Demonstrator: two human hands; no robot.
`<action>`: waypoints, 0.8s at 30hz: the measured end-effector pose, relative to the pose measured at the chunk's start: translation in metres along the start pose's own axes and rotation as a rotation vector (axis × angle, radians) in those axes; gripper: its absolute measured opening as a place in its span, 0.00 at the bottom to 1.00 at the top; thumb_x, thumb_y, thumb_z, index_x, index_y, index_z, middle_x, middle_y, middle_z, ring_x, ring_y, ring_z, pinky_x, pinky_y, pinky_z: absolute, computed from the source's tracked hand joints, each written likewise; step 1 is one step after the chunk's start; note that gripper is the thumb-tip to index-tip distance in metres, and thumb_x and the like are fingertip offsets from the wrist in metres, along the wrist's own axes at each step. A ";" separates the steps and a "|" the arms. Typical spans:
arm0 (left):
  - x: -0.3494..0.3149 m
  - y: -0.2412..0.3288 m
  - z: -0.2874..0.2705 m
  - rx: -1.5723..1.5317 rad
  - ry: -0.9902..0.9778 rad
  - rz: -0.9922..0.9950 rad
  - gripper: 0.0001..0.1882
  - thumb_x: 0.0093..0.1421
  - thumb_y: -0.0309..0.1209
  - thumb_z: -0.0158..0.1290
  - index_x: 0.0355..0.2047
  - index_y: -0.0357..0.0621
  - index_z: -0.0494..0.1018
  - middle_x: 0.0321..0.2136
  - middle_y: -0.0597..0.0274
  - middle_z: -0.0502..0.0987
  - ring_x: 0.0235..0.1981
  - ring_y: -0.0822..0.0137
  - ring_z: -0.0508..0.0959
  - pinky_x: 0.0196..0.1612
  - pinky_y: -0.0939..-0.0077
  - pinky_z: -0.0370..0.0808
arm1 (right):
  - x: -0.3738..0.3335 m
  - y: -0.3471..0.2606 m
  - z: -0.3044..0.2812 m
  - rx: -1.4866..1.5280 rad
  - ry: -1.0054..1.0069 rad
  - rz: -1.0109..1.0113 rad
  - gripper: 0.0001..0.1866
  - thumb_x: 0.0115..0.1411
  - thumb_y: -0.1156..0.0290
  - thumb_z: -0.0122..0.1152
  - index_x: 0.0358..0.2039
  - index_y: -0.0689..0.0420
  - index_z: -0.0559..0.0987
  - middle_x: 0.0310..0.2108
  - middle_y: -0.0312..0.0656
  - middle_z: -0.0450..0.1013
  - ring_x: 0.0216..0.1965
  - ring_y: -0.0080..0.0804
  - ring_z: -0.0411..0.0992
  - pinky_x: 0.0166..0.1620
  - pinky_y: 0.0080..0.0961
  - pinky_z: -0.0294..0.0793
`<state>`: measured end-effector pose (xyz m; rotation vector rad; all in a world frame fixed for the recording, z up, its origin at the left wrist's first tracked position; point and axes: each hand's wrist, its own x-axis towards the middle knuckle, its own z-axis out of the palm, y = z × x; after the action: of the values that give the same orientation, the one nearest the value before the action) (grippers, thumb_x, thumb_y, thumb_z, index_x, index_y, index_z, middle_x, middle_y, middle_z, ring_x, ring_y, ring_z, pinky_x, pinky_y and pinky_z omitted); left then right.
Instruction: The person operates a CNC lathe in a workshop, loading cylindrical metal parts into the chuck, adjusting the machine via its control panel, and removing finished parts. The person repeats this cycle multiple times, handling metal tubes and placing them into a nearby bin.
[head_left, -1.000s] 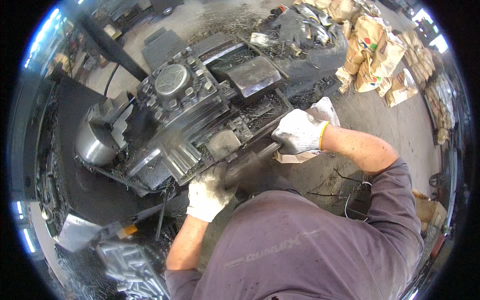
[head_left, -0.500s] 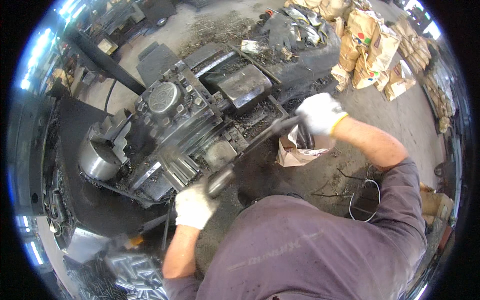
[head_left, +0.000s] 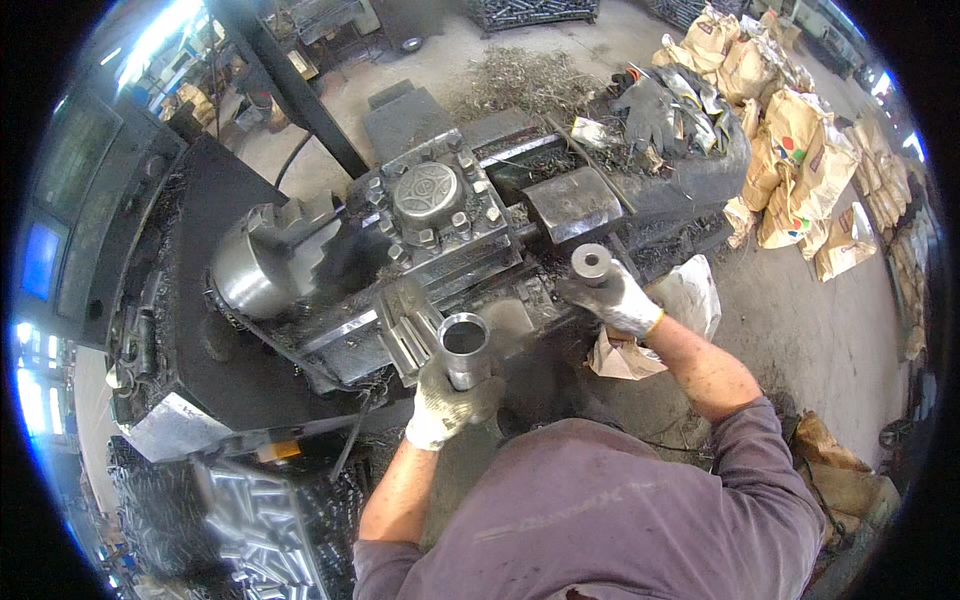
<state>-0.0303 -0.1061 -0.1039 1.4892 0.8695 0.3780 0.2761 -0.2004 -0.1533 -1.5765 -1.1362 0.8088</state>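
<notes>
Both hands wear white gloves with darkened palms and fingers. My left hand point(head_left: 440, 408) is closed around a shiny metal tube point(head_left: 463, 358), its open bore facing up. Off to the right, my right hand point(head_left: 628, 305) grips a round metal piece point(head_left: 590, 262) with a small hole in the middle of its end face; the rest of it is hidden by the fingers. Just beyond the hands lies a lathe, with a bolted square tool post point(head_left: 430, 195), a stepped-jaw chuck point(head_left: 255, 270) at the left and a ribbed metal block point(head_left: 405, 335) beside the tube.
A paper bag point(head_left: 625, 358) stands below my right hand. Loose gloves point(head_left: 660, 110) lie at the machine's far right end, near stacked paper sacks point(head_left: 795, 165). Several metal tubes point(head_left: 265, 530) fill a bin at lower left. Metal shavings point(head_left: 525, 80) cover the far floor.
A long bar stretched between my hands earlier; now they hold two separate pieces, ends turned upward. My right hand has come lower. The view has shifted, moving the machine rightward in the picture.
</notes>
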 end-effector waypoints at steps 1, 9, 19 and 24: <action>0.000 0.002 0.001 -0.014 0.030 0.029 0.18 0.55 0.29 0.71 0.44 0.41 0.79 0.33 0.65 0.83 0.31 0.74 0.82 0.35 0.73 0.80 | 0.008 0.001 0.014 0.014 0.008 0.020 0.14 0.62 0.66 0.79 0.43 0.59 0.85 0.38 0.35 0.84 0.40 0.23 0.80 0.45 0.29 0.81; -0.003 -0.003 -0.005 -0.200 0.003 0.070 0.18 0.54 0.30 0.72 0.43 0.41 0.79 0.31 0.62 0.84 0.31 0.71 0.83 0.35 0.70 0.81 | 0.066 0.030 0.110 -0.016 -0.040 -0.381 0.12 0.63 0.61 0.73 0.44 0.52 0.86 0.38 0.41 0.85 0.40 0.40 0.84 0.44 0.36 0.82; -0.006 -0.004 -0.009 0.359 0.249 0.286 0.28 0.51 0.34 0.76 0.51 0.41 0.81 0.41 0.54 0.88 0.41 0.60 0.88 0.47 0.64 0.84 | 0.070 0.041 0.116 -0.353 -0.116 -0.377 0.18 0.60 0.52 0.74 0.43 0.51 0.85 0.39 0.44 0.84 0.41 0.49 0.83 0.44 0.39 0.82; -0.004 -0.004 -0.007 0.471 0.382 0.504 0.28 0.46 0.30 0.76 0.49 0.43 0.81 0.41 0.50 0.87 0.42 0.50 0.88 0.48 0.58 0.84 | 0.049 0.004 0.085 -0.591 -0.041 -0.418 0.23 0.54 0.49 0.79 0.42 0.49 0.84 0.37 0.45 0.82 0.38 0.48 0.82 0.40 0.43 0.83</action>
<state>-0.0384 -0.1043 -0.1055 2.1227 0.9112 0.8981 0.2170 -0.1267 -0.1799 -1.6940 -1.7689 0.2307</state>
